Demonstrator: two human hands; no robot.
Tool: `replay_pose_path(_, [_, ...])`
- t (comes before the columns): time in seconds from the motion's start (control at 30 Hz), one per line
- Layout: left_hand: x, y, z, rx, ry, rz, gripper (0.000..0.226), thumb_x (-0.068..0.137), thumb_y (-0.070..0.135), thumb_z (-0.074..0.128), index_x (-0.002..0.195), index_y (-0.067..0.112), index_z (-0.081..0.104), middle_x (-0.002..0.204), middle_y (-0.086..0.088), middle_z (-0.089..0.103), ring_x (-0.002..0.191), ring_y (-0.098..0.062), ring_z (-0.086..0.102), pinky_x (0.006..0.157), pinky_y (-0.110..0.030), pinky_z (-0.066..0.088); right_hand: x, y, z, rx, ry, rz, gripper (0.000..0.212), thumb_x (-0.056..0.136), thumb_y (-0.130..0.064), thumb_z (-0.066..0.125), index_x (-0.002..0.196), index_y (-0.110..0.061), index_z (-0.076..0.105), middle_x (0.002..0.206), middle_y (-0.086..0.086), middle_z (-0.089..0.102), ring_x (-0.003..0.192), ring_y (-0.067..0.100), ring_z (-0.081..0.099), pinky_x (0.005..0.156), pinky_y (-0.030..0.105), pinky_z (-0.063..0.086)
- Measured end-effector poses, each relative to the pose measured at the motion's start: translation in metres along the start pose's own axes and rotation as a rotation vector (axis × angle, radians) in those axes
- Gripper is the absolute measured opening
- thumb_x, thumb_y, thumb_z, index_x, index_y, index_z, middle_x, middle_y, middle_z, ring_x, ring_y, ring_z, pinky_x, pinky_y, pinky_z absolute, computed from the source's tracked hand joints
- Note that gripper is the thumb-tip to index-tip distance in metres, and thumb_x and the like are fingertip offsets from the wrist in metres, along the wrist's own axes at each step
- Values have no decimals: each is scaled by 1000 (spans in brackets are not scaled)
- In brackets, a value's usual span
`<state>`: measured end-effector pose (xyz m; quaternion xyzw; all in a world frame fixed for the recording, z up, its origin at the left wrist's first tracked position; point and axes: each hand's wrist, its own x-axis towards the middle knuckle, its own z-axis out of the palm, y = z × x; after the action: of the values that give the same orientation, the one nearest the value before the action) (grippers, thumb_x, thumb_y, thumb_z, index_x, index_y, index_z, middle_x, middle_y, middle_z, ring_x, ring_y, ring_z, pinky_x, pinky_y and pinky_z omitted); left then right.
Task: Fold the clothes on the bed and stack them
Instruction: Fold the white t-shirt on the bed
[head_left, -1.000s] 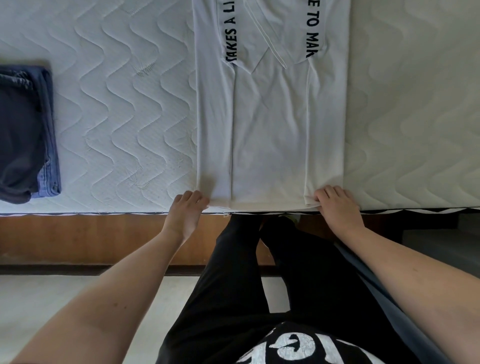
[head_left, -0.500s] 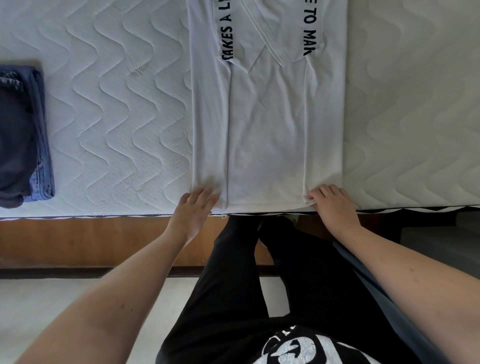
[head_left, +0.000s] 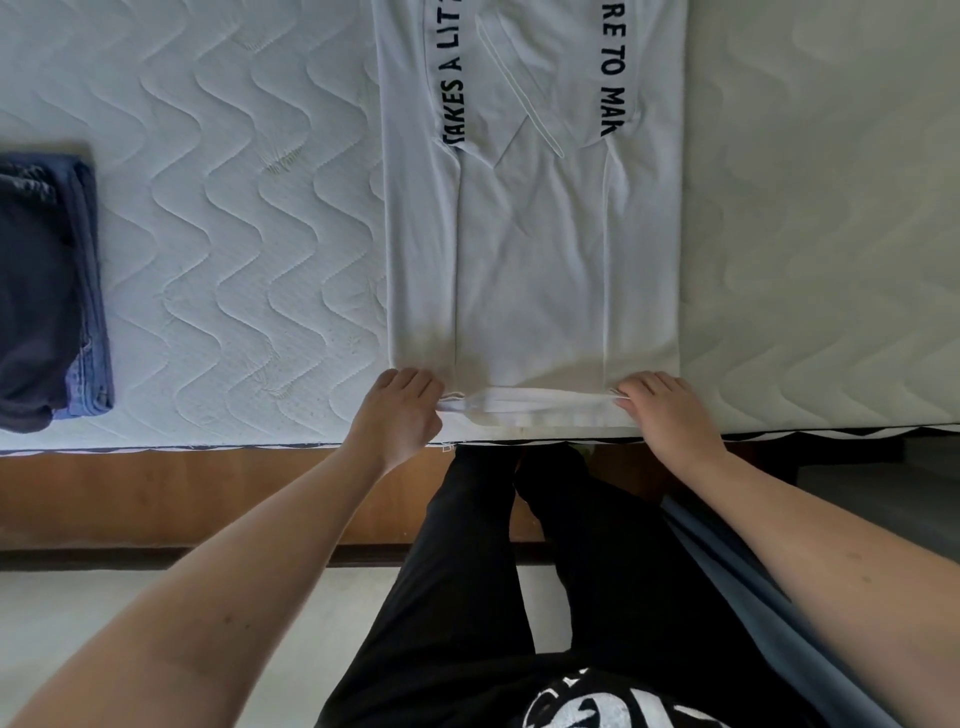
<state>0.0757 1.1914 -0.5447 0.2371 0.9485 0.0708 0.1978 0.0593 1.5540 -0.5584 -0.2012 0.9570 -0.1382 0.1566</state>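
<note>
White quilted mattress (head_left: 234, 270) with wavy stitching, on a wooden bed frame (head_left: 182, 499) above a pale floor. Laid lengthwise down the middle, a white T-shirt (head_left: 530, 270) with both sides folded inward, black lettering showing on the turned-in sleeves. Near hem lifted slightly off the mattress edge, stretched between the two hands. At the hem's left corner, left hand (head_left: 402, 415), fingers curled and pinching the fabric. At the right corner, right hand (head_left: 670, 410), fingers bent over the hem and gripping it. Far left on the mattress, well apart from the shirt, a stack of folded dark clothes (head_left: 47, 291) with blue denim underneath.
</note>
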Motion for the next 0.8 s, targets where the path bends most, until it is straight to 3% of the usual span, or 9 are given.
replay_pose_path(0.17, [-6, 0, -15, -23, -60, -89, 15, 82, 10, 74, 93, 7, 64, 77, -5, 66, 67, -28, 63, 58, -35, 49, 2, -3, -24, 51, -93, 87, 20, 94, -20, 62, 107, -5, 66, 79, 11, 68, 71, 30, 64, 54, 30, 39])
replay_pose_path(0.23, [-9, 1, -25, -48, -100, -146, 28, 84, 3, 70, 110, 10, 63, 85, -3, 69, 74, -27, 66, 64, -37, 52, 4, -3, -36, 37, -72, 72, 22, 92, -20, 65, 109, -5, 68, 80, 11, 70, 71, 30, 66, 54, 29, 37])
replay_pose_path(0.33, [-15, 2, -43, -55, -111, -156, 52, 77, -9, 64, 125, 10, 60, 101, -5, 70, 89, -28, 67, 76, -39, 52, 7, -5, -57, 26, -91, 81, 25, 94, -24, 63, 111, -6, 67, 82, 11, 71, 75, 30, 67, 57, 35, 47])
replay_pose_path(0.47, [-24, 5, -73, 29, -94, -120, 47, 63, -15, 72, 107, 1, 69, 85, -13, 70, 71, -33, 66, 62, -40, 55, -5, -4, -74, 23, -191, 80, 24, 94, -28, 60, 114, -15, 66, 96, 6, 71, 88, 23, 66, 70, 34, 51])
replay_pose_path(0.57, [-33, 7, -96, 73, -58, -100, 49, 54, -17, 75, 99, 1, 71, 75, -11, 67, 61, -31, 64, 55, -36, 54, -16, -9, -91, 110, -231, 155, 30, 90, -54, 47, 101, -36, 67, 99, -3, 69, 86, 14, 60, 75, 30, 46])
replay_pose_path(0.6, [-34, 9, -102, 77, -37, -99, 49, 53, -18, 75, 97, 2, 71, 73, -11, 66, 59, -30, 63, 53, -35, 53, -18, -11, -95, 117, -228, 168, 34, 92, -54, 45, 107, -34, 67, 102, -3, 68, 90, 16, 60, 78, 31, 45])
replay_pose_path(0.7, [-35, 14, -115, 101, -4, -85, 46, 54, -17, 74, 95, 3, 72, 70, -10, 64, 56, -30, 61, 51, -35, 52, -23, -14, -102, 60, -289, 99, 39, 97, -20, 49, 136, -20, 53, 133, 6, 58, 117, 25, 55, 95, 33, 43])
replay_pose_path(0.8, [-35, 22, -127, 117, -7, -109, 45, 55, -18, 73, 94, 4, 72, 68, -9, 63, 55, -29, 59, 46, -33, 49, -31, -15, -107, 70, -260, 113, 43, 94, -7, 51, 136, -14, 53, 134, 10, 58, 120, 29, 55, 97, 35, 43])
